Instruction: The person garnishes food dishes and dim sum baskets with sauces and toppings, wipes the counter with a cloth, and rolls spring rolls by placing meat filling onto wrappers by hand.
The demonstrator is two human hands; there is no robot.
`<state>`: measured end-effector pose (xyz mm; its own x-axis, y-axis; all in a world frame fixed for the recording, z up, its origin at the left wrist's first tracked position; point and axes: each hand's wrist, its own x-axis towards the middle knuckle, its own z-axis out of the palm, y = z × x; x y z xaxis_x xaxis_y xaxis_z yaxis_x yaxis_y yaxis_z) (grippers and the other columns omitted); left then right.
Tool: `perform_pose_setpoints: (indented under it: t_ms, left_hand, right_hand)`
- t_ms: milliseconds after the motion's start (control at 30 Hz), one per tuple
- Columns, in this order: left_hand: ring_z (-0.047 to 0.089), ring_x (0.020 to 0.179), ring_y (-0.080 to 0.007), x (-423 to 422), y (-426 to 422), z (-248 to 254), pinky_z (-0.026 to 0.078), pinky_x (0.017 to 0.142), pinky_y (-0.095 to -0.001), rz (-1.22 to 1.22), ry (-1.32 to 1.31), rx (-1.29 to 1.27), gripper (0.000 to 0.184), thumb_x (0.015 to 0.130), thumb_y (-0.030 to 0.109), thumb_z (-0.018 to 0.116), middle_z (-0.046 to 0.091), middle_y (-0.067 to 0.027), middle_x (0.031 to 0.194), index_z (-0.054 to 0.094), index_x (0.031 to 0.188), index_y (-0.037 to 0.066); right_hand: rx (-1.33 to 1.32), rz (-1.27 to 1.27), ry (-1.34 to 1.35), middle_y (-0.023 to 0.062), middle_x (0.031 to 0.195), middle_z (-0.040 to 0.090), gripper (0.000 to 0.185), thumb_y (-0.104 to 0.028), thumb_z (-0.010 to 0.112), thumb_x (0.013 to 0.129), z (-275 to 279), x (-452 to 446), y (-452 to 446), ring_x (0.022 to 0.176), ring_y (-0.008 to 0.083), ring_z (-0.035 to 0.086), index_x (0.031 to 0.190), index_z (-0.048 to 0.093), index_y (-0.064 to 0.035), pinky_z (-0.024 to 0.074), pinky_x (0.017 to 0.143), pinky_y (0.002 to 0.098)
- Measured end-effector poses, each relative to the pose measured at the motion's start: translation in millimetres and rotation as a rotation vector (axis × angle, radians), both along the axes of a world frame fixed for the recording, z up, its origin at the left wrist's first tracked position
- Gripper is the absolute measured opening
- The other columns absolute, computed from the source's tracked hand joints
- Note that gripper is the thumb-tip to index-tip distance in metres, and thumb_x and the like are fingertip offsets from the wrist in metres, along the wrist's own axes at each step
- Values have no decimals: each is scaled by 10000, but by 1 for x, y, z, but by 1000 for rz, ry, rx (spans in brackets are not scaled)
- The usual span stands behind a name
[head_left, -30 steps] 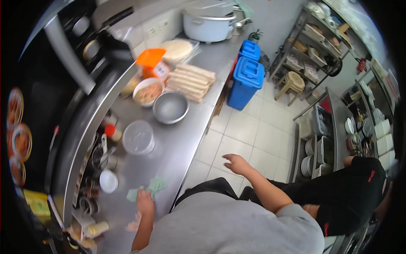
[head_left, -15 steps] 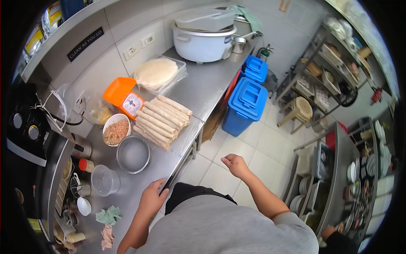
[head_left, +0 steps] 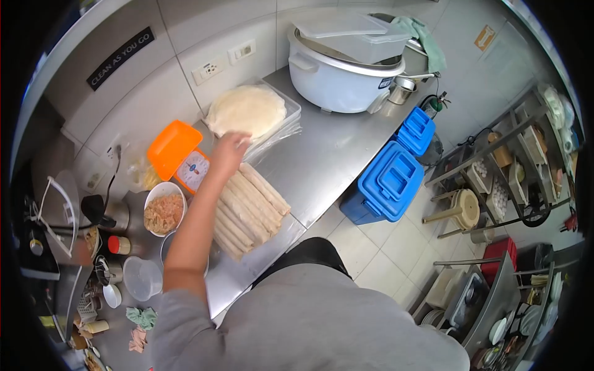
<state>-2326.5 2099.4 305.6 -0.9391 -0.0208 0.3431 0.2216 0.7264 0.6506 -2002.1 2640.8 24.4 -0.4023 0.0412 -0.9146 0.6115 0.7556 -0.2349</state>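
Note:
My left hand [head_left: 232, 149] reaches across the counter to the near edge of a stack of round, pale wrappers [head_left: 250, 110] in a clear plastic container. Its fingers are slightly bent and apart; whether they touch the top wrapper I cannot tell. Below the hand lies a pile of long rolled wrappers [head_left: 250, 209], partly covered by my forearm. An orange kitchen scale [head_left: 193, 168] and a white bowl of pinkish minced filling [head_left: 165, 210] stand left of my arm. The metal bowl [head_left: 166, 248] is mostly hidden behind that arm. My right hand is out of view.
A large white cooker [head_left: 337, 80] with plastic lids on top stands at the counter's far end. Blue lidded bins [head_left: 390, 179] are on the floor beside the counter. A clear tub [head_left: 142, 278] and crumpled cloths [head_left: 142, 317] lie at the near left.
My left hand has moved from the counter's front edge up to the wrapper stack. My right hand has left the view. The camera view has shifted and the rolls stay on the counter.

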Motion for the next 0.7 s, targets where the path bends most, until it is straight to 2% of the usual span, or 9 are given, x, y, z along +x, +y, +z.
perform_pose_setpoints:
  t_ms: [167,267,300,367,433,467,567,600,700]
  left_hand:
    - [603,911,-297,-165,12,-108,476,832,-372,236,98,-98,184,798,128,687,643,-126,983,684,975,76]
    - [594,896,-306,-161,26,-103,477,831,-374,345,54,-292,188,759,139,722,627,-129,1006,675,929,72]
    - [583,920,-310,-169,19,-108,476,836,-382,323,-26,-281,222,750,150,730,616,-129,1042,670,951,78]
    - [561,969,-317,-175,2,-119,472,847,-396,263,-205,-262,290,730,172,747,594,-131,1112,661,994,88]
    - [545,1003,-314,-172,1,-115,469,861,-405,258,-288,-272,344,712,188,759,582,-118,1134,655,1029,103]
    - [537,1021,-313,-173,4,-108,468,868,-410,250,-317,-276,371,703,196,765,576,-111,1145,652,1046,111]
    - [516,1064,-320,-178,45,-90,457,901,-411,201,-22,-361,366,707,196,759,580,-116,1111,665,1053,122]
    - [517,1067,-324,-183,56,-85,453,912,-410,222,-55,-398,373,708,200,757,582,-126,1110,665,1060,117]
    - [515,1084,-333,-199,66,-82,438,946,-407,258,-150,-482,401,710,219,756,584,-149,1120,664,1081,99]
  right_hand:
    - [-3,-57,74,123,1055,666,402,-290,585,894,16,-131,56,931,249,633,1216,592,-50,505,760,376]
    - [-66,-247,188,89,963,682,320,-231,598,881,21,-233,72,779,193,656,1141,632,-49,524,613,333]
    - [-106,-296,194,27,879,646,225,-209,546,877,33,-269,69,753,188,626,1033,645,-80,503,620,363]
    - [-180,-185,322,85,886,687,321,-241,596,893,23,-335,85,724,149,619,1113,634,-11,481,568,290]
    - [-156,-56,471,111,928,702,313,-238,628,871,69,-397,61,767,183,635,1052,671,13,496,663,306]
    - [-230,77,507,50,869,673,319,-250,616,884,83,-425,56,720,127,591,1108,649,-25,481,610,274]
    - [-368,236,414,40,897,678,312,-265,634,860,178,-493,-4,739,139,589,1044,667,-15,493,676,287]
    - [-399,157,402,63,844,664,322,-272,647,859,211,-504,-31,770,145,595,1031,670,-1,485,736,286]
    - [-586,142,503,89,937,673,305,-210,654,864,207,-518,-68,856,151,610,1101,644,-18,490,769,280]
